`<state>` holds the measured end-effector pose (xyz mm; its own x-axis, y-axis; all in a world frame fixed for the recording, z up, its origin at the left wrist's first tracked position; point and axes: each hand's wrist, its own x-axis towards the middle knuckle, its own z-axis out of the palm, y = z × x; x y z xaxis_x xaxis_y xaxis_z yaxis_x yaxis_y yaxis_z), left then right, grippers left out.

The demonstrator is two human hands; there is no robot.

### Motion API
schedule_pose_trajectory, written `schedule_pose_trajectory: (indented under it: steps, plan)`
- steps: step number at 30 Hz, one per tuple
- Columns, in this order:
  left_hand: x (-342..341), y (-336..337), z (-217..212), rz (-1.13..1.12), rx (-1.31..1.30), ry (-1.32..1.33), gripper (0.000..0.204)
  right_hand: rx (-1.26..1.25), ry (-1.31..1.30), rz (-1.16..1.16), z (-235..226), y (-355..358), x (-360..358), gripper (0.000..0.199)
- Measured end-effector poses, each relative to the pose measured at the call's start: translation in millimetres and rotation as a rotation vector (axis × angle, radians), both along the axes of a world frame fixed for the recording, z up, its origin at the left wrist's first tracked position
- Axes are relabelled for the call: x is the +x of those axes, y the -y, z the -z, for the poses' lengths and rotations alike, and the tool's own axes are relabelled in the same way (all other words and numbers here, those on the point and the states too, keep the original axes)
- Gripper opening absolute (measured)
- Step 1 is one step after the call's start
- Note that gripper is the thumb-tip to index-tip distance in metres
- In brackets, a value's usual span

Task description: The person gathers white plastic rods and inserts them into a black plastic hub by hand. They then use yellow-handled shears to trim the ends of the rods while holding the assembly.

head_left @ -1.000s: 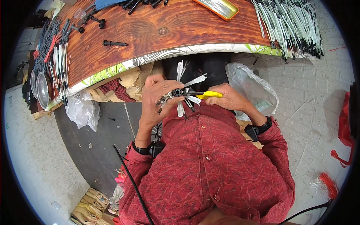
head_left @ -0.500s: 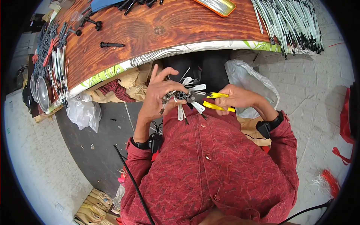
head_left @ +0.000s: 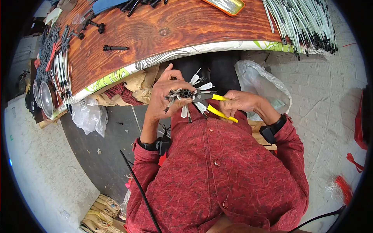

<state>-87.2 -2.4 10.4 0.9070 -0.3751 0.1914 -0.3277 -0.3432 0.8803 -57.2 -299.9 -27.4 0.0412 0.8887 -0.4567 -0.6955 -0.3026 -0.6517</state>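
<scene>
Above my lap, my left hand [head_left: 165, 97] grips a black umbrella hub [head_left: 187, 93] between thumb and fingers. White, paddle-shaped plastic pieces [head_left: 208, 86] and dark thin rods fan out around the hub. My right hand [head_left: 237, 102] holds pliers with yellow handles [head_left: 222, 112]. The metal jaws of the pliers [head_left: 200, 97] are at the hub's right side, among the white pieces. Whether they bite on a piece is too small to tell. The index and another finger of my left hand stick up, away from the hub.
A wooden table [head_left: 155, 46] lies ahead, with a black rod-like part [head_left: 115, 47] on it. Bundled white rods with black tips [head_left: 303, 25] overhang its right end. An orange-rimmed tray [head_left: 229, 8] lies far back. Plastic bags [head_left: 268, 85] hang below the edge; clear bowls [head_left: 46, 99] stand left.
The pliers have shifted left, bringing their jaws up to the hub, and their handles are spread wider. My left hand has hardly moved.
</scene>
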Motion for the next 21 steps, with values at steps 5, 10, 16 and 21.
schedule_pose_trajectory:
  steps: [5,10,16,21]
  plan:
    - [1,-1,-1,0.001,-0.018,0.037,0.029,-0.084,0.132,0.030,-21,-3,3,0.058]
    - [-2,-2,0,0.006,-0.038,0.038,0.031,-0.062,0.125,-0.047,-14,-1,9,0.059]
    - [-2,0,-1,0.058,-0.076,0.036,0.033,0.001,-0.162,-0.151,-2,1,9,0.042]
    - [-1,-10,4,0.061,-0.066,0.052,0.032,-0.139,0.651,0.100,-52,-2,-13,0.032]
